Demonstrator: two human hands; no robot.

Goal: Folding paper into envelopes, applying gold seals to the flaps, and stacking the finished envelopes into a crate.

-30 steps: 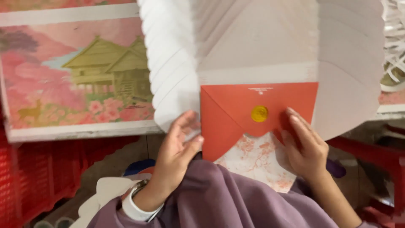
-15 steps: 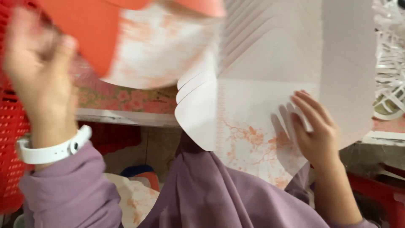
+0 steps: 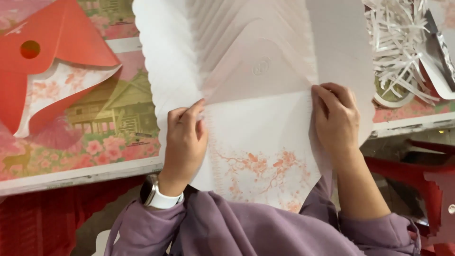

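A fanned stack of flat white envelope blanks point(image 3: 256, 71) lies across the table edge and over my lap. The top blank point(image 3: 260, 151) shows an orange floral print on its lower flap. My left hand point(image 3: 185, 142) presses on the blank's left edge, fingers bent over it. My right hand point(image 3: 336, 118) holds the blank's right edge. A folded red envelope point(image 3: 42, 71) with a round hole and a floral inner flap rests on the table at the far left, apart from both hands.
The table point(image 3: 80, 173) bears a pink pictured cover with a house and flowers. A bowl of shredded white paper strips point(image 3: 398, 52) stands at the back right. Red plastic furniture point(image 3: 422, 185) sits below on the right and left.
My left hand carried the folded red envelope off to the left, let it go on the table, and came back onto the white blank's left edge. My right hand stayed on the stack.
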